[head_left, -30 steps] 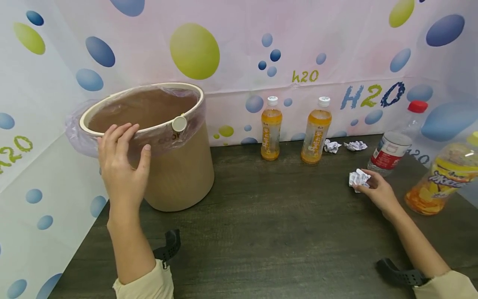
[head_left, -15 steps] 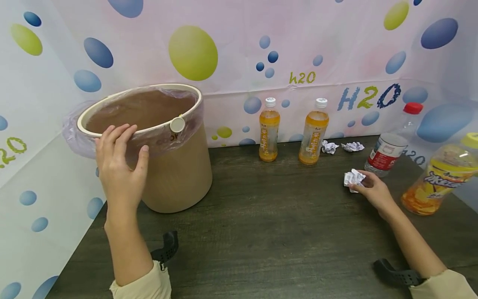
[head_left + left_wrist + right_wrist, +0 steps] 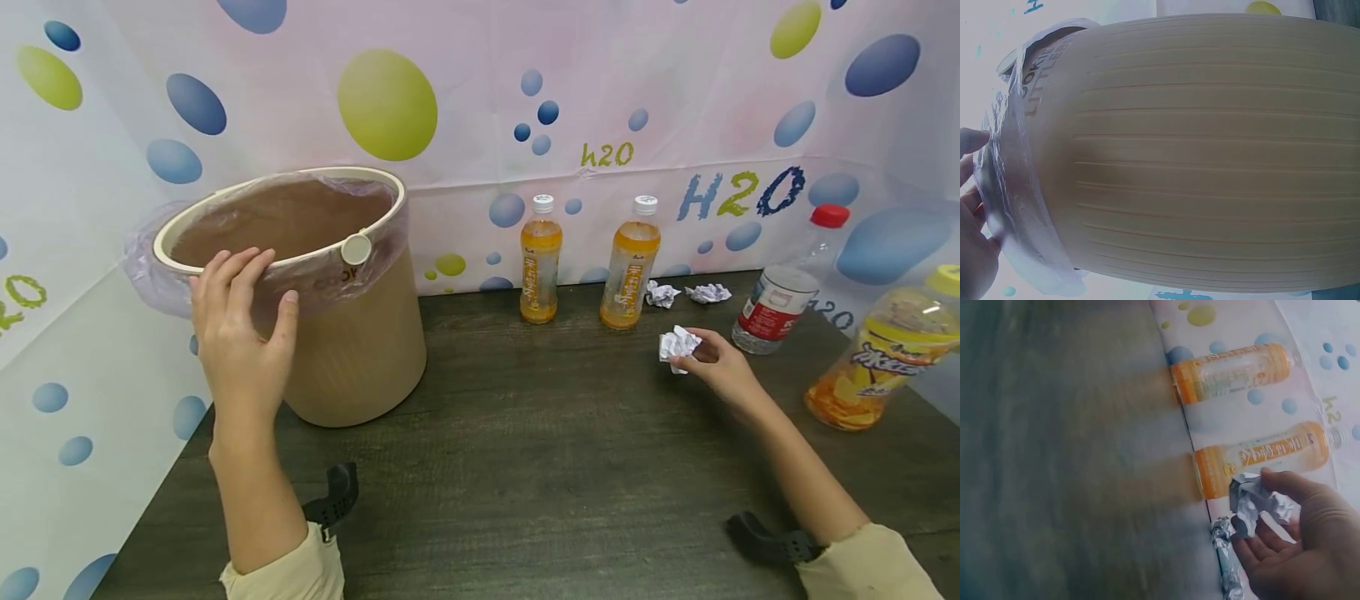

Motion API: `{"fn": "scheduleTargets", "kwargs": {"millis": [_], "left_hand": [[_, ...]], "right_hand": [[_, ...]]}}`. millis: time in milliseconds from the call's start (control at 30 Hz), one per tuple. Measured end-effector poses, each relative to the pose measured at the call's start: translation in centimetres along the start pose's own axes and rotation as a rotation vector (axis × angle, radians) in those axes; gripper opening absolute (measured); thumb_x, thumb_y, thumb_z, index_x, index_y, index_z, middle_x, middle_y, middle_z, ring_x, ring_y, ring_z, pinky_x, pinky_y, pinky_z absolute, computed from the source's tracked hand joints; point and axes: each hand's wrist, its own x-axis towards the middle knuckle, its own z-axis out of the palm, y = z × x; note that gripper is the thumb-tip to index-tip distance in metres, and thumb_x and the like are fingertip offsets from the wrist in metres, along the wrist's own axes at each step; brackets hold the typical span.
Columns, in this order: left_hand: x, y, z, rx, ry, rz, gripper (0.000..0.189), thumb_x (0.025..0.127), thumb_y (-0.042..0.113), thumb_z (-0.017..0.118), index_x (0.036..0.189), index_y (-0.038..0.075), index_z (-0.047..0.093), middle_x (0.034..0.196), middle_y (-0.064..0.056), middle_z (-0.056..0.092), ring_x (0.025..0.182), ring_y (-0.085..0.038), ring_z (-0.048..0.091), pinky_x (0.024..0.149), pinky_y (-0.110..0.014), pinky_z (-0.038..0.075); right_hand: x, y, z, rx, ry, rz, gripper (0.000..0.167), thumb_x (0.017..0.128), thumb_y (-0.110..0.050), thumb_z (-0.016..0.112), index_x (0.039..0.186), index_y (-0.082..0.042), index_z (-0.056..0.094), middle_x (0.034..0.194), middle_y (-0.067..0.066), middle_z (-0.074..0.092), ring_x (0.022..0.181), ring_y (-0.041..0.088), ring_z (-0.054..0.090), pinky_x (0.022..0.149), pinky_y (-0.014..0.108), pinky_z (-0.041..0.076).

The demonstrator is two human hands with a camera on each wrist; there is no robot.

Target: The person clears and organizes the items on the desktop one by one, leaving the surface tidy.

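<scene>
A pale backdrop [image 3: 465, 83] (blue and green ovals [image 3: 387, 104]) hangs behind a dark wood-grain table [image 3: 525, 467].

Beige bin [image 3: 356, 358], plastic liner [image 3: 382, 265] folded over rim [image 3: 311, 256]; left hand [image 3: 243, 333] resting there. White crumpled paper [image 3: 679, 346], pinched in right hand [image 3: 726, 368]. Orange-labelled bottles [image 3: 540, 267], two, white-capped. Paper wads [image 3: 662, 294], two, near backdrop [image 3: 487, 67]. Red-capped bottle [image 3: 777, 304]. Yellow-capped bottle [image 3: 881, 358]. Dark bench [image 3: 525, 467].

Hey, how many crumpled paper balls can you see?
3. The first paper ball is in the right hand. The second ball lies beside a white-capped bottle; the third ball is just right of the second. More could be hidden inside the bin.
</scene>
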Motion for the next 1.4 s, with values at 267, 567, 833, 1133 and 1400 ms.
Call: {"fn": "scheduleTargets", "kwargs": {"millis": [267, 567, 833, 1133, 1400], "left_hand": [[0.1, 0.0, 0.1, 0.000, -0.002, 0.027, 0.036, 0.084, 0.007, 0.059, 0.120, 0.000, 0.058, 0.125, -0.013, 0.051, 0.128, -0.021, 0.032, 0.109, -0.034, 0.005], [0.1, 0.0, 0.2, -0.003, 0.003, 0.028, 0.036, 0.084, 0.008, 0.059, 0.119, -0.001, 0.058, 0.124, -0.013, 0.051, 0.127, -0.022, 0.032, 0.109, -0.035, 0.005], [0.0, -0.1, 0.0, 0.000, 0.014, 0.040, 0.036, 0.084, 0.007, 0.059, 0.119, -0.001, 0.058, 0.124, -0.015, 0.051, 0.128, -0.021, 0.033, 0.109, -0.036, 0.006], [0.1, -0.1, 0.1, -0.023, 0.028, 0.022, 0.035, 0.083, 0.007, 0.061, 0.118, -0.001, 0.059, 0.123, -0.014, 0.053, 0.127, -0.021, 0.033, 0.109, -0.036, 0.006], [0.0, -0.1, 0.1, -0.023, 0.030, 0.026, 0.035, 0.083, 0.007, 0.061, 0.118, -0.001, 0.059, 0.123, -0.014, 0.053, 0.127, -0.021, 0.034, 0.109, -0.036, 0.006]], "right_hand": [[0.4, -2.1, 0.5, -0.017, -0.004, -0.031, 0.067, 0.089, -0.025, 0.060, 0.139, 0.004, 0.027, 0.130, 0.031, 0.037, 0.119, 0.042, 0.037, 0.091, 0.045, 0.040], [1.1, -4.7, 1.5, 0.007, -0.048, -0.058, 0.069, 0.089, -0.025, 0.061, 0.142, 0.001, 0.025, 0.129, 0.030, 0.037, 0.121, 0.042, 0.035, 0.094, 0.055, 0.034], [1.8, -7.0, 2.4, -0.030, -0.074, -0.136, 0.064, 0.089, -0.022, 0.060, 0.141, 0.001, 0.029, 0.119, 0.024, 0.043, 0.112, 0.034, 0.044, 0.085, 0.039, 0.043], [2.5, -9.0, 3.8, -0.015, -0.126, -0.182, 0.062, 0.088, -0.017, 0.061, 0.140, 0.001, 0.031, 0.131, 0.028, 0.036, 0.120, 0.042, 0.038, 0.093, 0.053, 0.036], [2.7, -11.0, 5.0, -0.010, -0.152, -0.204, 0.063, 0.087, -0.019, 0.063, 0.140, -0.001, 0.033, 0.130, 0.025, 0.039, 0.118, 0.039, 0.040, 0.093, 0.052, 0.037]]}}
